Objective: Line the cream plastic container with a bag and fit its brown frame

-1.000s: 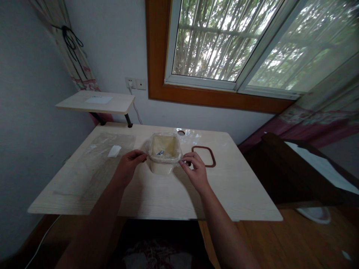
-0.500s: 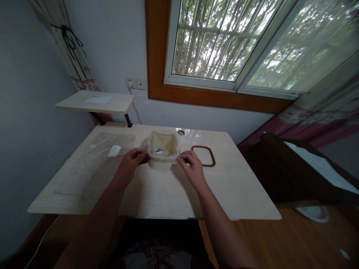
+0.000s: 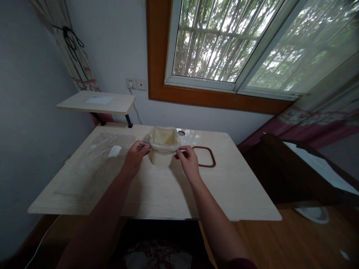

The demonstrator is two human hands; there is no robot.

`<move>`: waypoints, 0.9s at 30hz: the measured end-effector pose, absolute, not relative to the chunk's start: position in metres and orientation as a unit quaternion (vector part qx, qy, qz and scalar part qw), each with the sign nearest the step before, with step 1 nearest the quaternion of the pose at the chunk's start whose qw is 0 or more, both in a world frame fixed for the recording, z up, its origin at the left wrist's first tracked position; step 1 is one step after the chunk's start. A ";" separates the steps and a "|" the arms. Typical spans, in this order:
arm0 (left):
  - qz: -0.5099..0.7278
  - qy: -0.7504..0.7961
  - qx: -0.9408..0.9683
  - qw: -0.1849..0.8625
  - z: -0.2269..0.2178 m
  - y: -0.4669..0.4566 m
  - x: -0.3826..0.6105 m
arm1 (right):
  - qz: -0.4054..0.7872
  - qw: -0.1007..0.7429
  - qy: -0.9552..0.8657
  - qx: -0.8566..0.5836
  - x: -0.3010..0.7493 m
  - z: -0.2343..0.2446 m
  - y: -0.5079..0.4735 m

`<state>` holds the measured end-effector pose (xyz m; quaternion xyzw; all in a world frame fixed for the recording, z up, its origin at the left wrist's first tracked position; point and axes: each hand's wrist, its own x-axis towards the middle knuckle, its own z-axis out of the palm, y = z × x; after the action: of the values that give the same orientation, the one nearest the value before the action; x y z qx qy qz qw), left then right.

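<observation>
A small cream bin [image 3: 162,152] lined with a clear plastic bag stands upright on the pale wooden table [image 3: 157,186], a little past its middle. My left hand [image 3: 136,155] pinches the bag at the bin's left rim. My right hand [image 3: 189,161] pinches the bag at the right rim. The fingers of both hands are closed on the plastic. From this angle the inside of the bin is hidden.
A brown rounded-rectangle ring [image 3: 205,156] lies right of the bin. A clear plastic sheet [image 3: 98,157] with a white slip [image 3: 114,151] covers the table's left part. A raised shelf [image 3: 97,102] sits at the far left corner. A dark wooden bed frame [image 3: 294,168] stands to the right.
The bin has shifted farther from me and now stands upright, so its inside no longer shows. Both hands moved forward with it, still on the bag at the rim.
</observation>
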<state>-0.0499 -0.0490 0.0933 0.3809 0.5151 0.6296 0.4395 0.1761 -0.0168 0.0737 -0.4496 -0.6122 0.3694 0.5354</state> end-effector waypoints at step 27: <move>0.582 0.495 0.366 0.531 0.088 -0.076 -0.057 | 0.302 0.490 -0.677 -0.459 0.193 0.082 -0.030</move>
<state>-0.0574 -0.0764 0.0885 0.3658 0.4949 0.5823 0.5311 0.1931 -0.0303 0.0820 -0.4585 -0.6769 0.3022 0.4901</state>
